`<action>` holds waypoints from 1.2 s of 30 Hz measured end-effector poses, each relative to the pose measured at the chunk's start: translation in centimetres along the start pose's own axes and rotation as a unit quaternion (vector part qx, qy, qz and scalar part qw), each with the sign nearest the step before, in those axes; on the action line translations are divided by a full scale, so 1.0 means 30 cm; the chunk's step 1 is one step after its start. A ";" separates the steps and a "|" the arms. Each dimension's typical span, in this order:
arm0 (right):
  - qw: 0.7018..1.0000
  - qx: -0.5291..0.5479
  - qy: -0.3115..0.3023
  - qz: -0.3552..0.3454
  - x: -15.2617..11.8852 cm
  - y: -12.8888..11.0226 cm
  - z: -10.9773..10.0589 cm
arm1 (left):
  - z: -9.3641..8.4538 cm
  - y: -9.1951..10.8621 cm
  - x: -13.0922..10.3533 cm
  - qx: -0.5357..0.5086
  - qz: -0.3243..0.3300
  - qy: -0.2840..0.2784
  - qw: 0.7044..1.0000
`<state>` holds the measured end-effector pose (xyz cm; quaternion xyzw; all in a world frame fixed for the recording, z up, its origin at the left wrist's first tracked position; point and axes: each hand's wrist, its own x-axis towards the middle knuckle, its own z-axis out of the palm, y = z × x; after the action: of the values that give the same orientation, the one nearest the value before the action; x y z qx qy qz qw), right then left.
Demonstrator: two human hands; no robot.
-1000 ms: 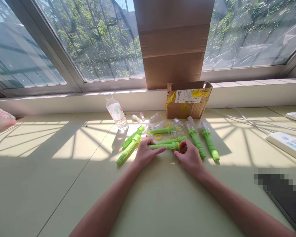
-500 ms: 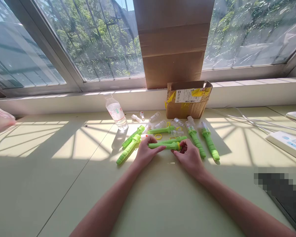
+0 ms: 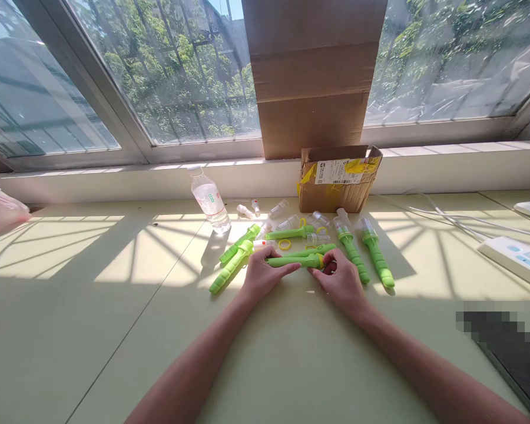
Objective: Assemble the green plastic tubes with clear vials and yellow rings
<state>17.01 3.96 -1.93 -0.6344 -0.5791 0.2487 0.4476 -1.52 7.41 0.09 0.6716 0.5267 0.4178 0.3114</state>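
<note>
The place is a room with a long pale table (image 3: 256, 365) below sunlit windows (image 3: 176, 76), perhaps a makeshift workspace; home or small workshop cannot be told. A cardboard sheet (image 3: 311, 88), labelled box (image 3: 335, 197), power strip (image 3: 512, 260) and scattered green tubes (image 3: 230, 268) suggest it.

slim bare forearms (image 3: 201, 353), bare hands (image 3: 260, 275)

Smooth green plastic is shown by the held tube (image 3: 298, 261); ridged plastic by the 2 tubes at right (image 3: 382, 265); clear, glossy plastic by the small cups (image 3: 278, 209) and the bottle (image 3: 211, 200); matt cardboard by the box (image 3: 331, 198), with a paper label (image 3: 329, 172); a smooth, satiny finish by the tabletop (image 3: 291, 353).
</note>
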 end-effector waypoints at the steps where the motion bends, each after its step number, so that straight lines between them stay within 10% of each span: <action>1: 1.000 -0.004 -0.002 -0.006 0.000 -0.001 0.000 | -0.001 -0.001 0.001 -0.002 -0.006 -0.002 1.000; 36: 1.000 -0.003 0.001 -0.007 0.001 0.010 0.003 | -0.008 0.020 0.012 -0.037 -0.080 -0.020 0.996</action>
<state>17.09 4.03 -2.23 -0.6317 -0.5843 0.2432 0.4477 -1.42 7.60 0.81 0.6234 0.5570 0.3971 0.3788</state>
